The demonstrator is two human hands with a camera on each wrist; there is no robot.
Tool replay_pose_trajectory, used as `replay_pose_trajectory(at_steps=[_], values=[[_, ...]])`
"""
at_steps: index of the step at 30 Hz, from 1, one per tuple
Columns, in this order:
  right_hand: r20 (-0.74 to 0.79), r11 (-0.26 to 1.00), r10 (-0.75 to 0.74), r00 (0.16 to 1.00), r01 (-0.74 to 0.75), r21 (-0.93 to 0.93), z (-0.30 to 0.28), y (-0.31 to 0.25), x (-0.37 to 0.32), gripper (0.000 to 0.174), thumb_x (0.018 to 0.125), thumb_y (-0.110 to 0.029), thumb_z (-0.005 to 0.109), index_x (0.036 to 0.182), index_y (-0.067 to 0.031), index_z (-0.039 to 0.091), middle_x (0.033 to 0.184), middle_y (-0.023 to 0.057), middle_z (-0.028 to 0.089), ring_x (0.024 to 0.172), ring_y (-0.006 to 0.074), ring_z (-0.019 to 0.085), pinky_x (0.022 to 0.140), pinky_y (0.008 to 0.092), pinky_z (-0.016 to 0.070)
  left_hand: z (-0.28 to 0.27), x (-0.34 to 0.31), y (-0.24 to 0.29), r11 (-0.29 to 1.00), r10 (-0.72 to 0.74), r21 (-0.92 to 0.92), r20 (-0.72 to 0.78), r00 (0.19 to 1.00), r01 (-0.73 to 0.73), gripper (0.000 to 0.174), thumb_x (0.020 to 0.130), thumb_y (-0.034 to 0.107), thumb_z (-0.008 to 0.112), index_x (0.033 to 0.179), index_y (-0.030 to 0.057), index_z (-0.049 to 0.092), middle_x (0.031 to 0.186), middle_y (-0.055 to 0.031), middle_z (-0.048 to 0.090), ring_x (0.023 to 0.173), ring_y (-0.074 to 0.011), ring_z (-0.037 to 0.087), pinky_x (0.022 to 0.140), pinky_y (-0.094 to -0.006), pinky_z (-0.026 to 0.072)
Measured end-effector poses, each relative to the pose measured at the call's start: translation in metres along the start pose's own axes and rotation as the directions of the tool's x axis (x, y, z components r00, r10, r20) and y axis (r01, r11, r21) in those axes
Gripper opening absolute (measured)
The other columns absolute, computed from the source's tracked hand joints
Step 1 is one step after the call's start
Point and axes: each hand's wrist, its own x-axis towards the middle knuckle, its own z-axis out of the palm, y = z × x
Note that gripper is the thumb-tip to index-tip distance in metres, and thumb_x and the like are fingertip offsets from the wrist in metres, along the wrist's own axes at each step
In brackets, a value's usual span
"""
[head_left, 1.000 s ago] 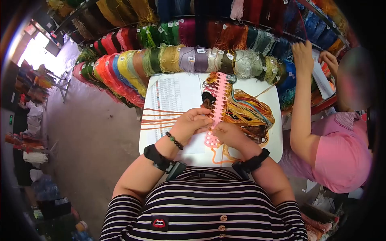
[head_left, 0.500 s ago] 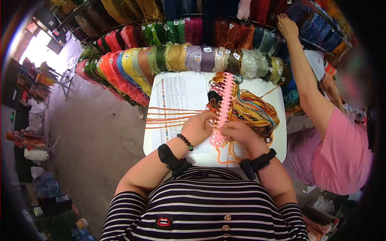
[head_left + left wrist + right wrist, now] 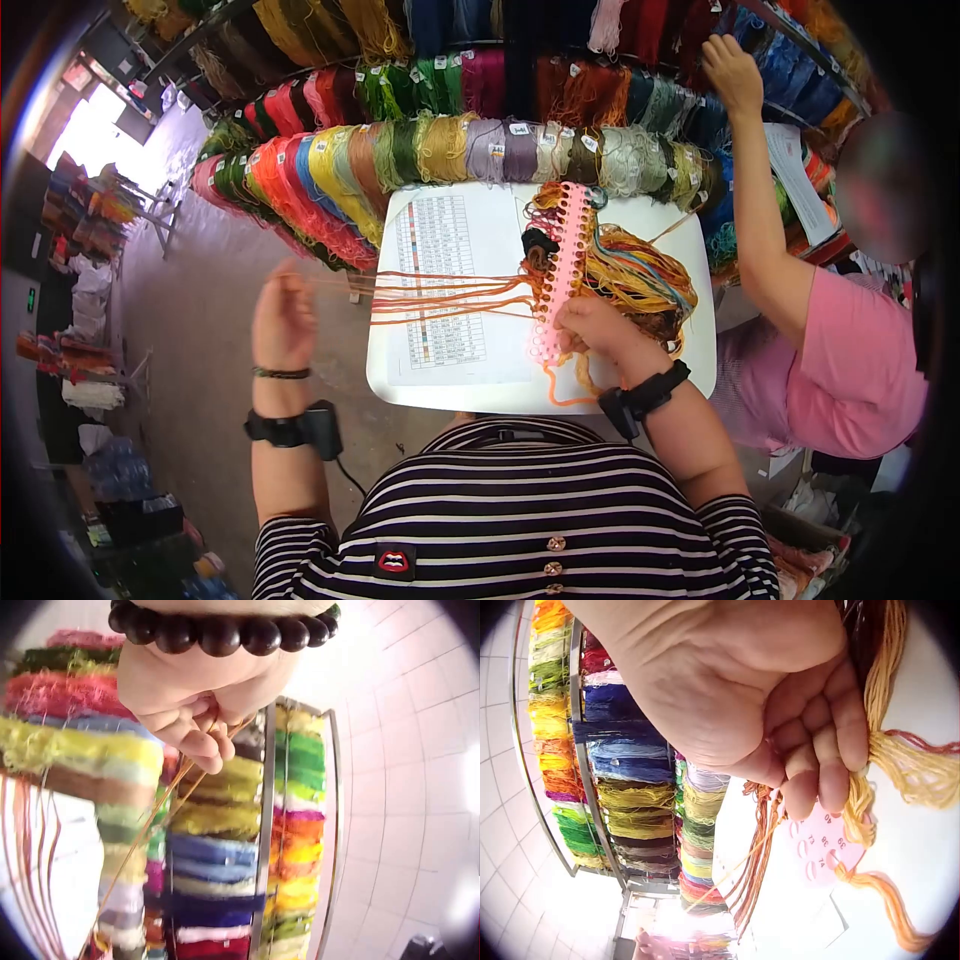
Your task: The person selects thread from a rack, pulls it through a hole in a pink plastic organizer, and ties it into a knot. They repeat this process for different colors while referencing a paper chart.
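Observation:
A long pink thread organizer card (image 3: 566, 262) with holes along both edges lies on the white tabletop, threads looped through its holes. My right hand (image 3: 597, 328) grips the lower part of this card, its curled fingers over the printed numbers in the right wrist view. Off the table's left side, my left hand (image 3: 285, 318) pinches strands of orange-brown thread (image 3: 142, 832), stretched taut back toward the card. Several rust-orange threads (image 3: 440, 300) trail left from the card over a printed chart. To the card's right lies a bundle of yellow, brown and blue threads (image 3: 640, 270).
The printed chart sheet (image 3: 437, 350) lies on the white table (image 3: 690, 385). Behind it, racks hold labelled thread skeins (image 3: 440, 148) in many colours. On the right, another person in a pink top (image 3: 850, 355) reaches up to the rack.
My left hand has left the card and swung far left past the table edge, drawing thread out with it. The right hand stays at the card's lower end. The other person's arm reached up.

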Motion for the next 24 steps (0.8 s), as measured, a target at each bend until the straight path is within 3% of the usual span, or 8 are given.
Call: replay_pose_trajectory(at_steps=[2, 4, 8, 11, 14, 18, 21, 24], values=[[-0.009, 1.000, 0.005, 1.000, -0.005, 0.008, 0.001, -0.001, -0.001, 0.018, 0.089, -0.018, 0.053, 0.089, -0.0024, 0.063, 0.073, 0.0088, 0.066, 0.060, 0.0151, 0.062, 0.056, 0.0269, 0.0494, -0.066, 0.005, 0.022, 0.979, 0.149, -0.119, -0.145, 0.978, -0.167, 0.039, 0.097, 0.029, 0.052, 0.127, 0.0040, 0.049, 0.092, -0.0010, 0.059, 0.087, -0.0144, 0.060, 0.066, -0.0247, 0.0509], [-0.022, 1.000, 0.005, 1.000, -0.005, 0.007, 0.002, -0.003, -0.004, 0.018, 0.090, -0.018, 0.054, 0.089, -0.0022, 0.063, 0.073, 0.0091, 0.066, 0.060, 0.0152, 0.062, 0.057, 0.0274, 0.0499, -0.067, -0.003, 0.027, 0.981, 0.188, 0.063, -0.551, 0.813, -0.185, 0.036, 0.096, 0.029, 0.056, 0.124, 0.0075, 0.054, 0.092, 0.0004, 0.063, 0.083, -0.0147, 0.062, 0.066, -0.0231, 0.0498], [0.048, 0.991, -0.109, 0.993, 0.112, -0.066, 0.000, -0.003, -0.007, 0.020, 0.088, -0.020, 0.057, 0.089, -0.0008, 0.063, 0.073, 0.0082, 0.066, 0.061, 0.0135, 0.061, 0.057, 0.0272, 0.0492, -0.091, -0.041, -0.002, 0.716, 0.016, 0.528, -0.667, 0.745, 0.457, 0.046, 0.089, 0.038, 0.063, 0.126, 0.0121, 0.053, 0.102, -0.0017, 0.067, 0.091, -0.0166, 0.062, 0.074, -0.0306, 0.0482], [0.100, 0.942, -0.183, 0.978, 0.204, -0.267, -0.012, -0.039, -0.026, 0.022, 0.087, -0.023, 0.062, 0.090, -0.0009, 0.065, 0.074, 0.0066, 0.066, 0.063, 0.0114, 0.060, 0.060, 0.0275, 0.0484, -0.080, -0.053, -0.016, 0.678, -0.212, 0.533, -0.518, 0.829, 0.507, 0.041, 0.092, 0.032, 0.059, 0.127, 0.0124, 0.052, 0.106, -0.0020, 0.066, 0.091, -0.0153, 0.062, 0.073, -0.0312, 0.0494], [-0.088, 0.948, -0.279, 0.956, 0.259, -0.187, -0.040, -0.087, -0.020, 0.024, 0.087, -0.024, 0.062, 0.094, -0.0017, 0.066, 0.075, 0.0058, 0.067, 0.067, 0.0128, 0.061, 0.063, 0.0287, 0.0490, -0.067, -0.055, -0.031, 0.749, -0.262, 0.464, -0.449, 0.854, 0.474, 0.039, 0.094, 0.029, 0.057, 0.128, 0.0114, 0.052, 0.107, -0.0025, 0.066, 0.090, -0.0141, 0.063, 0.073, -0.0293, 0.0503], [-0.432, 0.803, -0.596, 0.677, 0.505, -0.316, -0.088, -0.146, 0.041, 0.026, 0.084, -0.024, 0.064, 0.097, -0.0012, 0.068, 0.079, 0.0088, 0.069, 0.075, 0.0186, 0.065, 0.070, 0.0295, 0.0499, -0.060, -0.061, -0.040, 0.767, -0.281, 0.448, -0.408, 0.869, 0.459, 0.035, 0.094, 0.028, 0.056, 0.125, 0.0114, 0.053, 0.107, -0.0026, 0.066, 0.089, -0.0144, 0.063, 0.075, -0.0285, 0.0497], [-0.524, 0.740, -0.667, 0.530, 0.554, -0.381, -0.118, -0.173, 0.109, 0.026, 0.086, -0.019, 0.064, 0.105, -0.0012, 0.068, 0.078, 0.0049, 0.067, 0.061, 0.0106, 0.060, 0.056, 0.0253, 0.0483, -0.065, -0.068, -0.040, 0.780, -0.275, 0.418, -0.438, 0.856, 0.465, 0.033, 0.094, 0.027, 0.056, 0.123, 0.0115, 0.054, 0.107, -0.0031, 0.066, 0.087, -0.0146, 0.063, 0.073, -0.0281, 0.0495], [-0.515, 0.690, -0.720, 0.465, 0.557, -0.461, -0.132, -0.198, 0.163, 0.025, 0.084, -0.018, 0.065, 0.101, 0.0000, 0.069, 0.085, 0.0102, 0.070, 0.066, 0.0151, 0.065, 0.061, 0.0284, 0.0517, -0.083, -0.081, -0.047, 0.832, -0.228, 0.352, -0.488, 0.843, 0.428, 0.030, 0.093, 0.024, 0.057, 0.119, 0.0102, 0.055, 0.100, -0.0043, 0.066, 0.081, -0.0142, 0.062, 0.067, -0.0272, 0.0494]])
